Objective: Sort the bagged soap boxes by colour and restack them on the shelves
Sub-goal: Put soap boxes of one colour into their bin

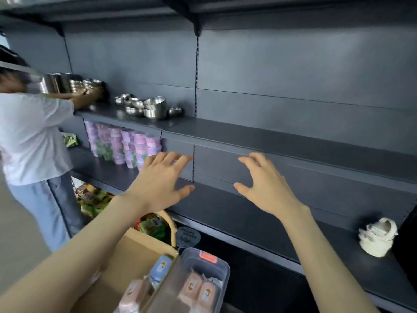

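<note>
At the bottom of the view, nearest the person, a cardboard box and a clear plastic bin stand side by side. The box holds a blue bagged soap box and a pink one; the bin holds two more pink soap boxes lying next to each other. All of them lie well below and nearer than the hands.

Above them, both bare arms reach forward toward the dark shelf unit. The left hand is spread wide, palm down, fingers apart, holding nothing. The right hand is likewise spread and empty, thumb pointing toward the left hand. Both hover in front of the bare middle shelf, apart from each other.

Farther right on that shelf sits a crumpled white cloth. To the left, stacked purple tubs fill the neighbouring shelf section, with steel bowls on the shelf above. At the far left stands another person in a white shirt, reaching toward more bowls.
</note>
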`<state>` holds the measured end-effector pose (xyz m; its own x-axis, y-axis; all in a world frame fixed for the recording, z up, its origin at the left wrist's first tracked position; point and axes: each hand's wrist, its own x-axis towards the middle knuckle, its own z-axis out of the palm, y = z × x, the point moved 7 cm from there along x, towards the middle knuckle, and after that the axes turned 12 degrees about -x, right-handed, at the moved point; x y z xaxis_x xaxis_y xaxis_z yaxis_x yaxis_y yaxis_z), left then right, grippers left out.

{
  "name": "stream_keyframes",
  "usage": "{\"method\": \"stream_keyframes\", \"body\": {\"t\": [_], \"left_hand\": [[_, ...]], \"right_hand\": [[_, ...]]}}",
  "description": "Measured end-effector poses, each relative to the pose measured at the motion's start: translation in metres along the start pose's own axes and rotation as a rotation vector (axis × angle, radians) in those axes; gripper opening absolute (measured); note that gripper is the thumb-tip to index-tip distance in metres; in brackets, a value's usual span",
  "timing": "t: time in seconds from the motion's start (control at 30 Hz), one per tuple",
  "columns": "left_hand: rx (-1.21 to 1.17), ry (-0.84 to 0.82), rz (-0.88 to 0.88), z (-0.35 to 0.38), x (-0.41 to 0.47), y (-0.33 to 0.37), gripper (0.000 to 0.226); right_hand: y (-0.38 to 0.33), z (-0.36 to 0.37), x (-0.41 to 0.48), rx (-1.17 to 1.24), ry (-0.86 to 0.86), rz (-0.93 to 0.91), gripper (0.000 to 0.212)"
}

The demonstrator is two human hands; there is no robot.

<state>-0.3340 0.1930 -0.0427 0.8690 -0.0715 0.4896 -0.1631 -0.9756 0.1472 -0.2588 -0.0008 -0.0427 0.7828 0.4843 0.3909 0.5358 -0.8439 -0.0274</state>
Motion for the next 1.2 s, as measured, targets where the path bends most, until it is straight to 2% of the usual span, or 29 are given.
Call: {"method": "stream_keyframes", "body": {"t": [0.3,0.57,0.83,0.97,1.2], "left_hand": [[0.025,0.022,-0.125,-0.024,-0.032,-0.192,0.07],[-0.042,-0.156,-0.179,0.007,-0.087,-0.355,0.073],[-0.149,-0.338,-0.159,0.083,-0.097,-0.447,0.069],[-0.19,-0.437,-0.156,0.134,-0.103,-0.49,0.069],[-0.307,-0.691,-0.304,0.233,-0.13,-0.573,0.066]], "right_hand": [[-0.167,0.084,0.097,0.011,-0.053,-0.134,0.061],[-0.305,0.19,0.127,0.07,-0.181,-0.069,0.062],[-0.354,0.289,0.142,0.066,-0.361,0.067,0.055],[-0.367,0.349,0.152,0.08,-0.451,0.103,0.061],[-0.397,0.476,0.16,0.171,-0.66,0.191,0.062]]}}
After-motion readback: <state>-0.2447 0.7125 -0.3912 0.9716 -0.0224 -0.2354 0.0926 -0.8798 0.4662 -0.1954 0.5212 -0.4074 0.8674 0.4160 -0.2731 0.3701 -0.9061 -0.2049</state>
